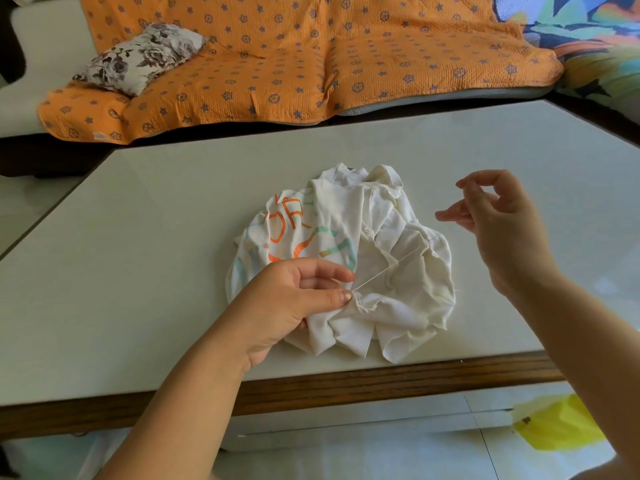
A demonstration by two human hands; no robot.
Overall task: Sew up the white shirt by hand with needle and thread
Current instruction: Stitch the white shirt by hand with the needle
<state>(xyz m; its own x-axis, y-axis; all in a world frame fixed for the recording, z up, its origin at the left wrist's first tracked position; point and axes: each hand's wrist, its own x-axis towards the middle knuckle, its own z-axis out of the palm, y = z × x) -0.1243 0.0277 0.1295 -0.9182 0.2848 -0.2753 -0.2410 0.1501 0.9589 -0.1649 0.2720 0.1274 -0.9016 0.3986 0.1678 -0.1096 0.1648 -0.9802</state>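
A crumpled white shirt (374,271) with orange and green lettering lies bunched on the white table (156,237). My left hand (294,299) pinches a fold of the shirt's edge between thumb and fingers at its near left side. A thin white thread (388,268) runs taut from that pinch up and to the right across the fabric. My right hand (498,220) is raised to the right of the shirt, thumb and forefinger pinched together, the other fingers spread. The needle itself is too small to make out.
The table has a brown wooden front edge (381,382). Behind it stands a sofa with an orange patterned cover (311,64) and a floral cushion (138,57). A yellow object (561,424) lies on the tiled floor at lower right.
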